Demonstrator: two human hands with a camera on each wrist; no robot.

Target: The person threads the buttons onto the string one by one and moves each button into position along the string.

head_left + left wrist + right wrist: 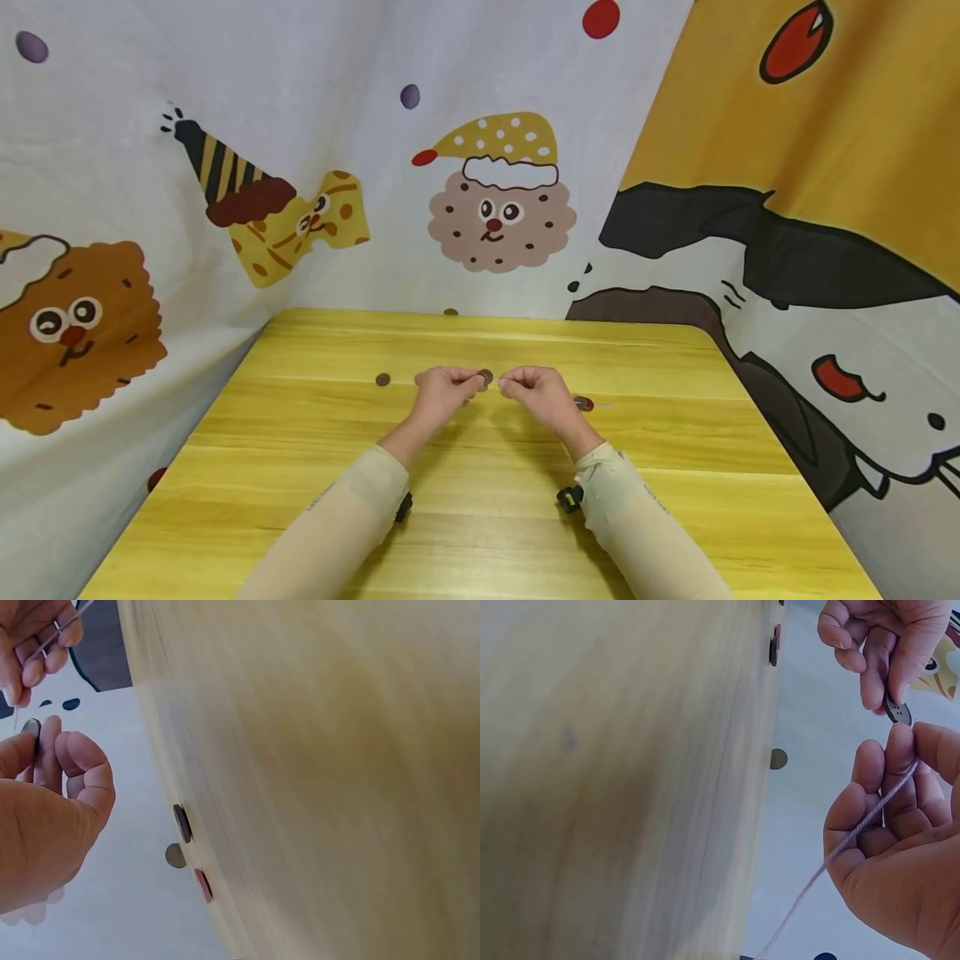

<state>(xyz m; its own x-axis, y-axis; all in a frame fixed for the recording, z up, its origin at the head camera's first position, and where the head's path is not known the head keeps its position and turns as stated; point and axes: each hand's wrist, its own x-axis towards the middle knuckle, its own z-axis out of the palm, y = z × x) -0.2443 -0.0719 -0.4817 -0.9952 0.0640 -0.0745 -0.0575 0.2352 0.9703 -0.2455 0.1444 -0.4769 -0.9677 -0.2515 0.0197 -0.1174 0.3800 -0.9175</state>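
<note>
As the head view shows, the left hand (pixel 441 395) pinches a round brown button (pixel 487 377) above the wood-grained table (pixel 480 517); the left wrist view shows the button's thin rim; the right wrist view, the right hand (pixel 904 881) pinching slender lilac yarn (pixel 810 885).

Both hands (pixel 442 392) (pixel 542 394) pinch near each other, forearms (pixel 337 517) (pixel 645 525) angled inward.

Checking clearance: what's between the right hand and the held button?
A short thread end, sticking out of the right hand near the button; left wrist view.
</note>
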